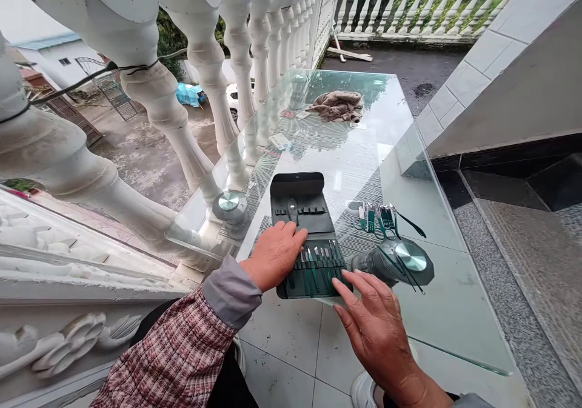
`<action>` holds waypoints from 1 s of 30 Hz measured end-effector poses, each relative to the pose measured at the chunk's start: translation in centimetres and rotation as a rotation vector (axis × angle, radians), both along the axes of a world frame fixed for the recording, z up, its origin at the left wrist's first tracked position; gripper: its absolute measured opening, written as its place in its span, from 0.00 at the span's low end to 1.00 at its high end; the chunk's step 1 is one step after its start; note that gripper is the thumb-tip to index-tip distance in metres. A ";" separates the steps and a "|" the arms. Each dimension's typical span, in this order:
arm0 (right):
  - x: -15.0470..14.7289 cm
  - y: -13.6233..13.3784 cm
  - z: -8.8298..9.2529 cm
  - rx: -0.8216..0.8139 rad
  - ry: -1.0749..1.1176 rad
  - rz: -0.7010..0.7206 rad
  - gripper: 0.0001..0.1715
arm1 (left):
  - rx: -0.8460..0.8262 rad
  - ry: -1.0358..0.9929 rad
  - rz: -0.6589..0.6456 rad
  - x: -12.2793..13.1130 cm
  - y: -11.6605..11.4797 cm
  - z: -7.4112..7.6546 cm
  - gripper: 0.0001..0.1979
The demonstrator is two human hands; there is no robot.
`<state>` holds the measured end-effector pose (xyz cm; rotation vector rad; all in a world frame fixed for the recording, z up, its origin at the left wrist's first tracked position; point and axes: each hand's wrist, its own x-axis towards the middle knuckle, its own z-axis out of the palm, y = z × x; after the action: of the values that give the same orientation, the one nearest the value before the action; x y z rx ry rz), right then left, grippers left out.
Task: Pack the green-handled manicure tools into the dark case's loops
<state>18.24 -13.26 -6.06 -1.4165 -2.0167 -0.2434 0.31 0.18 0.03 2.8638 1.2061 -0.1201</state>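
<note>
A black manicure case (pixel 305 229) lies unfolded on the glass table, its flap at the far end. Its near half holds a row of slim green-handled tools (pixel 321 271) under loops; one dark tool (pixel 293 209) sits in the far half. My left hand (pixel 275 253) is closed over the case's left side, its fingertips partly hidden. At the near right corner of the case, my right hand (pixel 375 314) has its fingers apart and holds nothing. Right of the case lie several nail clippers (pixel 379 217), scissors (pixel 386 232) and thin metal tools (pixel 402 265).
The glass tabletop (pixel 354 153) rests on legs with round metal caps (pixel 230 200). A crumpled brown cloth (pixel 337 106) and a small card packet (pixel 280 142) lie farther back. White balusters (pixel 200 50) line the left side; a stone step (pixel 522 232) is at the right.
</note>
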 end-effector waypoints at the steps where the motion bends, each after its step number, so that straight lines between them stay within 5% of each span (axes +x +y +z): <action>1: -0.2 0.1 0.1 -0.005 -0.007 0.002 0.20 | -0.003 0.000 0.002 0.0 0.0 0.0 0.11; 30: -2.7 0.6 -0.3 -0.002 -0.092 0.044 0.23 | -0.022 0.010 0.010 0.0 -0.2 0.4 0.12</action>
<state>15.59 -12.63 -6.40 -1.3829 -2.1209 -0.2926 0.35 0.01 0.41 2.8414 1.2121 -0.1460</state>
